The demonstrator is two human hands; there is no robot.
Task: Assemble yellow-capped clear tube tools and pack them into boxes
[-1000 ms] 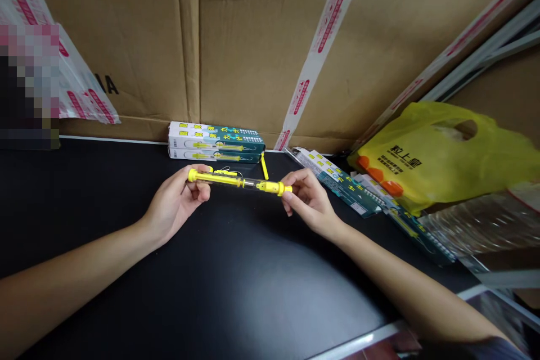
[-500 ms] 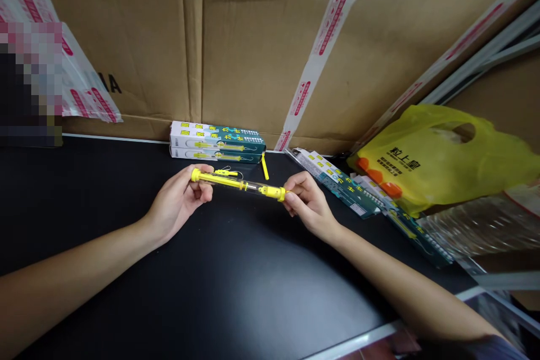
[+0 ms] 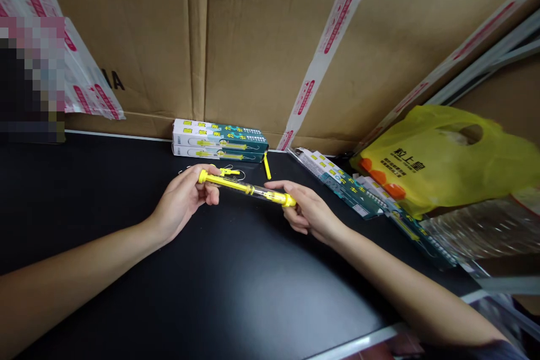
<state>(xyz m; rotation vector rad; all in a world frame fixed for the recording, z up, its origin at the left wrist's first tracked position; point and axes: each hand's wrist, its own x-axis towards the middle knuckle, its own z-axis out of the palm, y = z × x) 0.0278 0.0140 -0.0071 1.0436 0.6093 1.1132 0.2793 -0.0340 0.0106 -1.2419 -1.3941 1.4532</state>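
A clear-tubed spring scale [image 3: 248, 188] with yellow end caps is held up above the black table, tilted slightly down to the right. My left hand [image 3: 183, 197] grips its left end between thumb and fingers. At the other end, my right hand [image 3: 312, 211] has its fingers closed about the yellow cap, the index finger reaching along behind the tube. Just beyond the scale lie yellow parts with wire hooks [image 3: 231, 171], partly hidden by the left hand and the tube. A thin yellow stick [image 3: 267, 167] rests near the stacked boxes.
Two stacked spring-scale boxes [image 3: 219, 140] stand against a large cardboard carton [image 3: 261, 56]. To the right lie more boxes [image 3: 341, 180], a yellow plastic bag [image 3: 439, 157] and clear ribbed plastic [image 3: 472, 228]. A metal-edged border [image 3: 358, 343] bounds the black table [image 3: 219, 292].
The spring scale has shifted slightly right. My right hand has changed its hold, from pinching the very end to fingers around the cap with the index finger extended. The left hand keeps its grip.
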